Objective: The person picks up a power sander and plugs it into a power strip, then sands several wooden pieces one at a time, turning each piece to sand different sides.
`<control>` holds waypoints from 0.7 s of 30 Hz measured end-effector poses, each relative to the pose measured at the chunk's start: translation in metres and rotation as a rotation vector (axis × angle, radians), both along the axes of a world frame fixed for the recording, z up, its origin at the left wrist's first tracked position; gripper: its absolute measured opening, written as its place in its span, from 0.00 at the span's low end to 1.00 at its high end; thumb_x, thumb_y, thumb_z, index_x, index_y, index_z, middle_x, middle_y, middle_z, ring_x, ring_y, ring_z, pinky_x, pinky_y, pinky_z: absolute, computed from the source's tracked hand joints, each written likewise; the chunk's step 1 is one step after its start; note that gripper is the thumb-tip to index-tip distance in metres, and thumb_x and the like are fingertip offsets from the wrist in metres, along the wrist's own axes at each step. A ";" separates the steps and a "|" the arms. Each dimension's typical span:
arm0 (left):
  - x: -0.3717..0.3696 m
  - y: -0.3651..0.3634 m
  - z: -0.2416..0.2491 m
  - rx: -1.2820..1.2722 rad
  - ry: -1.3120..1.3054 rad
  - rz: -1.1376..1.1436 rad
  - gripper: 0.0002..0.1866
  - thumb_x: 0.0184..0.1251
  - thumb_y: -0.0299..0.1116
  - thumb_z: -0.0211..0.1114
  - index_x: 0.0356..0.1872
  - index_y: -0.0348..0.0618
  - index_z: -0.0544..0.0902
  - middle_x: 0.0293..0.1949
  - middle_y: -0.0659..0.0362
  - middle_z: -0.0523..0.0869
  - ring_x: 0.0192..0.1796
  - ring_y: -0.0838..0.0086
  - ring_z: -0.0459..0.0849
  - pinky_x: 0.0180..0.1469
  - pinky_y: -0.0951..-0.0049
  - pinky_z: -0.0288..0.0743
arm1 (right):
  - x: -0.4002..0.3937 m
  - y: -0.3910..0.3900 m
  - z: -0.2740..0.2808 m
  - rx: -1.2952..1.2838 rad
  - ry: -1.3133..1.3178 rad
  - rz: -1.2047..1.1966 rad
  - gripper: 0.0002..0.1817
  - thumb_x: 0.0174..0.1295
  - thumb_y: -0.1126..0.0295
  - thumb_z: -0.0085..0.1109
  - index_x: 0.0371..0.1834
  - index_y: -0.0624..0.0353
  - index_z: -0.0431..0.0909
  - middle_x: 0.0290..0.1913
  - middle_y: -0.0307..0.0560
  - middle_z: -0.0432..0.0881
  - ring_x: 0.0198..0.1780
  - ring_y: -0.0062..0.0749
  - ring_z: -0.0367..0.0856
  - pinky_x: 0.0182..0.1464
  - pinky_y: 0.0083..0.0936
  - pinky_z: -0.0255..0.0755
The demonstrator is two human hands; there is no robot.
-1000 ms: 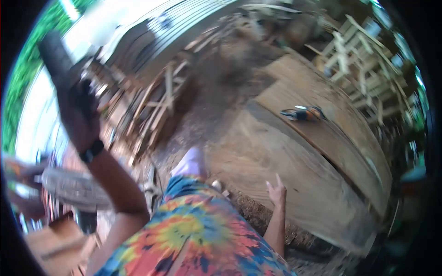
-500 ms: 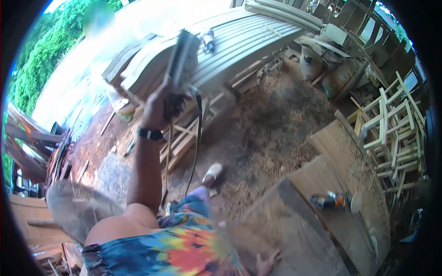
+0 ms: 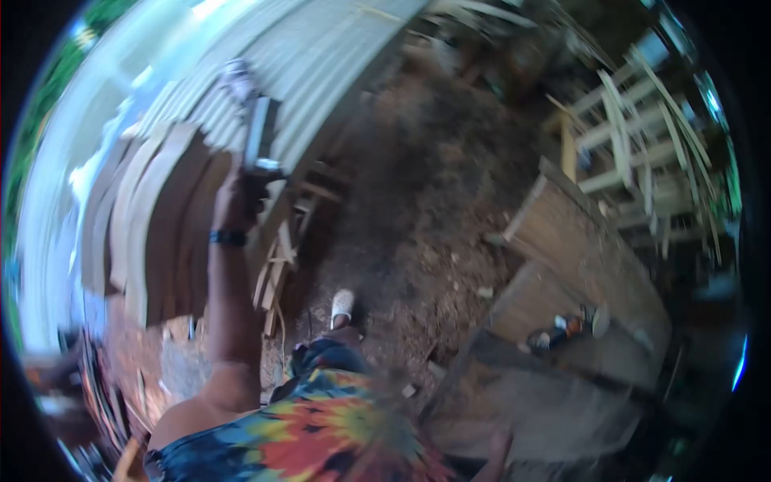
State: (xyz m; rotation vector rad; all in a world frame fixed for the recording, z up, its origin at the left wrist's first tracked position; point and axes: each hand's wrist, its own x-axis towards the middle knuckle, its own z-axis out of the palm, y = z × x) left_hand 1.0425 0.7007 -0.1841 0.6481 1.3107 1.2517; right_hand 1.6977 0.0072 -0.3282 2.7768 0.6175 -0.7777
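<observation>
My left hand (image 3: 233, 201), with a dark band on the wrist, is raised at arm's length and closed around a corded power tool. The tool, an electric planer (image 3: 261, 132) by its long flat metal sole, is held upright beside the ribbed pale boards (image 3: 321, 72). Just left of that hand lies a row of curved wooden pieces (image 3: 161, 217). My right hand (image 3: 499, 446) hangs low at the bottom edge, near a broad wooden panel (image 3: 554, 402). Blur hides its fingers, and I see nothing plainly held in it.
An orange-and-black power tool (image 3: 566, 328) rests on the wooden panels to the right. Wooden frames (image 3: 634, 145) are piled behind them. Shavings cover the dirt floor (image 3: 418, 225). One pale shoe (image 3: 342, 305) shows below me. Long scrap strips (image 3: 100, 386) lie at the lower left.
My view has swung, so the boards and curved pieces fill more of the left side. My left hand, still gripping the planer, now appears lower and further left. The right hand has shifted slightly.
</observation>
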 end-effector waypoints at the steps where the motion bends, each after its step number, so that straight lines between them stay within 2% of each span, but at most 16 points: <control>1: 0.008 0.003 0.013 0.005 0.114 0.049 0.30 0.84 0.56 0.48 0.47 0.38 0.88 0.19 0.70 0.79 0.15 0.86 0.65 0.16 0.80 0.56 | 0.003 0.015 0.004 0.189 0.098 -0.054 0.40 0.68 0.61 0.64 0.81 0.61 0.60 0.76 0.63 0.70 0.77 0.55 0.68 0.78 0.44 0.62; 2: 0.005 0.009 0.019 -0.006 0.147 -0.013 0.24 0.83 0.51 0.52 0.48 0.41 0.89 0.20 0.71 0.79 0.15 0.86 0.65 0.16 0.80 0.54 | -0.020 0.074 0.044 0.322 0.051 -0.078 0.42 0.69 0.54 0.64 0.82 0.59 0.59 0.77 0.62 0.69 0.77 0.55 0.67 0.78 0.45 0.62; 3: 0.004 0.015 0.026 -0.014 0.181 -0.076 0.18 0.81 0.46 0.56 0.49 0.45 0.89 0.20 0.72 0.78 0.16 0.87 0.64 0.16 0.80 0.53 | -0.038 0.130 0.081 0.200 -0.087 -0.234 0.44 0.67 0.54 0.68 0.82 0.59 0.59 0.76 0.63 0.70 0.77 0.54 0.68 0.77 0.44 0.64; 4: 0.005 0.028 0.031 -0.052 0.439 -0.182 0.18 0.81 0.42 0.55 0.52 0.42 0.87 0.24 0.70 0.83 0.18 0.89 0.65 0.16 0.83 0.55 | -0.035 0.147 0.095 0.294 -0.114 -0.225 0.45 0.65 0.55 0.71 0.81 0.60 0.61 0.75 0.64 0.71 0.76 0.54 0.70 0.76 0.42 0.66; 5: -0.009 0.046 0.016 -0.069 0.357 -0.225 0.22 0.84 0.46 0.52 0.60 0.40 0.83 0.35 0.62 0.89 0.19 0.90 0.64 0.16 0.87 0.58 | -0.032 0.163 0.110 0.387 -0.138 -0.211 0.46 0.62 0.57 0.74 0.80 0.61 0.62 0.74 0.65 0.72 0.76 0.54 0.71 0.75 0.40 0.67; 6: -0.024 0.059 -0.002 0.074 -0.081 -0.239 0.26 0.86 0.50 0.49 0.68 0.40 0.76 0.45 0.55 0.91 0.20 0.90 0.63 0.17 0.91 0.60 | -0.031 0.177 0.119 0.459 -0.200 -0.193 0.44 0.63 0.58 0.73 0.79 0.61 0.65 0.75 0.65 0.71 0.76 0.55 0.70 0.75 0.38 0.67; 8: -0.056 0.085 -0.018 0.161 -0.209 -0.377 0.32 0.86 0.57 0.46 0.72 0.39 0.72 0.52 0.51 0.89 0.20 0.89 0.63 0.17 0.89 0.59 | -0.017 0.191 0.123 0.544 -0.257 -0.144 0.41 0.62 0.58 0.72 0.77 0.63 0.68 0.75 0.63 0.72 0.75 0.54 0.71 0.75 0.39 0.68; 10: -0.041 0.078 0.012 0.197 -0.199 -0.239 0.35 0.85 0.59 0.46 0.74 0.38 0.70 0.55 0.49 0.87 0.22 0.89 0.65 0.16 0.89 0.59 | -0.012 0.217 0.142 0.523 -0.252 -0.186 0.41 0.63 0.56 0.72 0.76 0.65 0.69 0.74 0.63 0.73 0.76 0.52 0.71 0.75 0.38 0.67; 11: -0.071 0.110 -0.014 0.251 -0.215 -0.322 0.37 0.84 0.60 0.46 0.75 0.36 0.69 0.59 0.48 0.84 0.24 0.90 0.66 0.16 0.88 0.59 | -0.001 0.229 0.142 0.516 -0.261 -0.204 0.41 0.63 0.56 0.72 0.76 0.65 0.69 0.74 0.63 0.73 0.76 0.52 0.71 0.75 0.38 0.67; 12: -0.110 0.144 -0.037 0.334 -0.257 -0.574 0.38 0.83 0.61 0.47 0.76 0.35 0.67 0.63 0.45 0.82 0.27 0.88 0.71 0.19 0.88 0.63 | 0.015 0.238 0.137 0.544 -0.188 -0.257 0.40 0.62 0.56 0.72 0.75 0.64 0.71 0.74 0.62 0.73 0.74 0.53 0.73 0.74 0.38 0.68; 14: -0.057 0.139 0.001 0.332 -0.207 -0.383 0.39 0.83 0.61 0.48 0.75 0.35 0.68 0.66 0.44 0.80 0.31 0.85 0.75 0.23 0.88 0.67 | 0.044 0.251 0.113 0.569 -0.111 -0.316 0.39 0.61 0.55 0.72 0.73 0.64 0.73 0.74 0.61 0.73 0.72 0.54 0.75 0.72 0.39 0.70; 16: -0.046 0.161 0.012 0.358 -0.167 -0.403 0.42 0.82 0.63 0.45 0.79 0.35 0.61 0.71 0.45 0.77 0.33 0.79 0.77 0.20 0.86 0.67 | 0.078 0.271 0.079 0.475 -0.323 -0.160 0.42 0.62 0.57 0.73 0.76 0.64 0.69 0.70 0.61 0.78 0.68 0.45 0.80 0.64 0.37 0.77; 17: -0.038 0.169 0.018 0.371 -0.258 -0.452 0.41 0.82 0.61 0.49 0.79 0.34 0.63 0.68 0.45 0.80 0.34 0.80 0.76 0.22 0.86 0.67 | 0.097 0.282 0.060 0.448 -0.396 -0.106 0.42 0.62 0.57 0.73 0.77 0.65 0.68 0.69 0.61 0.79 0.66 0.42 0.82 0.61 0.36 0.79; 19: -0.033 0.191 0.029 0.407 -0.325 -0.569 0.41 0.81 0.60 0.52 0.77 0.32 0.65 0.65 0.46 0.80 0.35 0.80 0.76 0.24 0.86 0.67 | 0.126 0.306 0.021 0.943 -0.004 -0.812 0.40 0.59 0.59 0.74 0.75 0.63 0.72 0.63 0.57 0.83 0.61 0.37 0.84 0.56 0.36 0.81; 20: -0.031 0.202 0.035 0.422 -0.358 -0.628 0.40 0.81 0.59 0.54 0.76 0.31 0.66 0.64 0.46 0.81 0.36 0.80 0.76 0.25 0.85 0.66 | 0.112 0.330 0.047 1.023 0.293 -0.818 0.38 0.57 0.60 0.75 0.72 0.61 0.75 0.60 0.53 0.84 0.59 0.39 0.84 0.57 0.36 0.78; 21: -0.030 0.213 0.040 0.432 -0.431 -0.728 0.39 0.81 0.57 0.54 0.76 0.30 0.66 0.64 0.46 0.80 0.37 0.79 0.76 0.26 0.86 0.68 | 0.131 0.322 0.013 0.939 0.201 -0.777 0.37 0.57 0.59 0.75 0.70 0.60 0.76 0.60 0.52 0.83 0.59 0.40 0.83 0.57 0.37 0.77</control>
